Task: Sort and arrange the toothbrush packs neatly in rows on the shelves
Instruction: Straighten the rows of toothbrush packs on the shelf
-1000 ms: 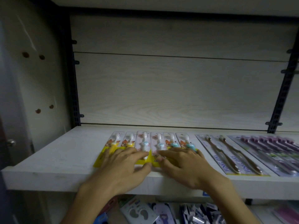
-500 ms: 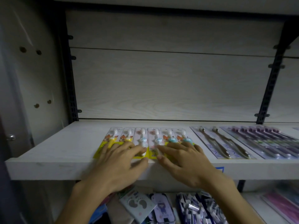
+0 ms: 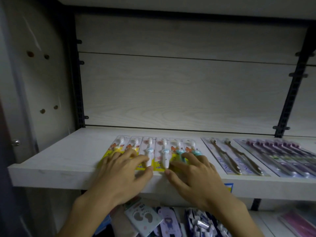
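Packs: six kids' toothbrush packs (image 3: 152, 151) lie side by side at the shelf (image 3: 59, 159) front, long way pointing to the back wall, brush heads far.
Fingers: my left hand (image 3: 124, 171) and right hand (image 3: 193, 175) lie flat, spread, pressing the near ends.
Nearer: both the same.
Right: brown packs (image 3: 230, 158), purple packs (image 3: 282, 154).

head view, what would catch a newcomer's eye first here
The two hands come first: the left hand and right hand lie flat with spread fingers on a row of children's toothbrush packs with yellow cards, at the front edge of the pale shelf. To their right lie a pack of two brown toothbrushes and a pack of purple toothbrushes, side by side. Loose packs sit jumbled on the shelf below.
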Tool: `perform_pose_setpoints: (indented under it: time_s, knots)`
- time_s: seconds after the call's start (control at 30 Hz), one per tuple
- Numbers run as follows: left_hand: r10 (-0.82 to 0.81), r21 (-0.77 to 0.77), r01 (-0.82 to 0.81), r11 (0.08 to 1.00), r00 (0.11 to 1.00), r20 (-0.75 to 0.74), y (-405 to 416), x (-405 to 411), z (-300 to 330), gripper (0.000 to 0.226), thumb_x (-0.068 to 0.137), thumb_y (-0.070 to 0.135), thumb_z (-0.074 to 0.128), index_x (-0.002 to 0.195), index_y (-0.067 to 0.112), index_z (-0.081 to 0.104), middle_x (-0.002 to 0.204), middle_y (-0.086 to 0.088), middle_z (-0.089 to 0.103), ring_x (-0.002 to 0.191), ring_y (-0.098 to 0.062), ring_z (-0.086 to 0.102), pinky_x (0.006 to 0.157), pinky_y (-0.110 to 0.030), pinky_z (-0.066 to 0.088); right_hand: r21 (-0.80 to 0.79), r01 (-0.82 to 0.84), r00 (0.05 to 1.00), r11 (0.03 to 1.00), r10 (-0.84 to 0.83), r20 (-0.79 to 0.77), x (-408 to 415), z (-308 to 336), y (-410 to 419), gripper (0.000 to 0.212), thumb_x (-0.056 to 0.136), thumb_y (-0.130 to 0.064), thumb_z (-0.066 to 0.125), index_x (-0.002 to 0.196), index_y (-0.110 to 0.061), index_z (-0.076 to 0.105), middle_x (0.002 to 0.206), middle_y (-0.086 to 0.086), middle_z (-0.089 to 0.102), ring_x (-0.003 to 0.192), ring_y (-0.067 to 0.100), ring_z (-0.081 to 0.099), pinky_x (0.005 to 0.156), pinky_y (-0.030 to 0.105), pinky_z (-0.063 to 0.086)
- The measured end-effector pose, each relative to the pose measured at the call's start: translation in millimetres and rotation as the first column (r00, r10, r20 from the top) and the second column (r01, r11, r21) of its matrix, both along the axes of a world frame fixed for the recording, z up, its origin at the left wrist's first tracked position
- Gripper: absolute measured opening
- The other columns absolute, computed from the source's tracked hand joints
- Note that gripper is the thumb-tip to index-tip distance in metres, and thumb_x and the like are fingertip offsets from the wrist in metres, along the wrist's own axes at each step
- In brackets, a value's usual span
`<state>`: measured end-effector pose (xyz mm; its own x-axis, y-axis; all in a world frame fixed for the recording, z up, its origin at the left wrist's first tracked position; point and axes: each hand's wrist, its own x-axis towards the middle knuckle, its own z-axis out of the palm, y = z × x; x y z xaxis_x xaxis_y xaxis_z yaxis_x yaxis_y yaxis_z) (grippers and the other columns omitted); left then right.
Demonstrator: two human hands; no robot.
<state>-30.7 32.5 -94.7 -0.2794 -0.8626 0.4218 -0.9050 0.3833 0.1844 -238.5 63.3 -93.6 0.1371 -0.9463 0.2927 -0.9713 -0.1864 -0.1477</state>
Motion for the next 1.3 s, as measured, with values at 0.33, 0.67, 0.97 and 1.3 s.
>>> perform_pose_setpoints:
  time_s: [0.33,0.67,0.97,1.3]
  knots:
    - [0.051,-0.015,-0.051,0.999,0.999,-0.004,-0.7,-3.4,-7.4,0.067,0.071,0.074,0.012,0.121,0.047,0.045,0.132,0.021,0.043,0.124,-0.012,0.043,0.104,-0.039,0.033,0.006,0.054,0.998,0.998,-0.054,-0.028,-1.1,-0.4,1.1,0.086,0.072,-0.080,-0.001,0.147,-0.041,0.010,0.154,-0.013,0.022,0.141,0.027,0.017,0.113,0.049,0.020]
    - [0.078,-0.032,-0.077,0.996,0.997,0.011,-2.7,-1.2,-9.1,0.071,0.071,0.074,0.012,0.123,0.044,0.050,0.132,0.022,0.046,0.119,-0.016,0.050,0.100,-0.038,0.037,-0.030,0.086,0.995,0.996,-0.088,-0.051,-6.3,-3.5,0.1,0.095,0.067,-0.084,-0.008,0.145,-0.038,0.023,0.151,-0.016,0.030,0.141,0.026,0.017,0.113,0.054,0.015]
    - [0.110,0.033,-0.111,0.993,0.993,0.047,0.8,-2.6,-8.0,0.084,0.065,0.078,0.000,0.134,0.051,0.039,0.149,0.020,0.027,0.137,-0.012,0.026,0.111,-0.040,0.022,-0.053,0.074,0.997,0.996,-0.076,-0.031,-7.0,-4.4,-1.3,0.093,0.066,-0.082,-0.012,0.144,-0.044,0.020,0.151,-0.013,0.029,0.140,0.025,0.017,0.113,0.053,0.018]
    - [0.112,0.060,-0.119,0.991,0.988,0.103,8.4,-5.4,-4.3,0.085,0.062,0.075,-0.010,0.137,0.056,0.025,0.153,0.019,0.015,0.139,-0.012,0.022,0.114,-0.044,0.015,-0.029,0.044,0.999,0.999,-0.044,-0.027,-7.2,-1.5,-1.4,0.093,0.064,-0.083,-0.013,0.140,-0.047,0.026,0.149,-0.015,0.029,0.138,0.024,0.022,0.112,0.052,0.021]
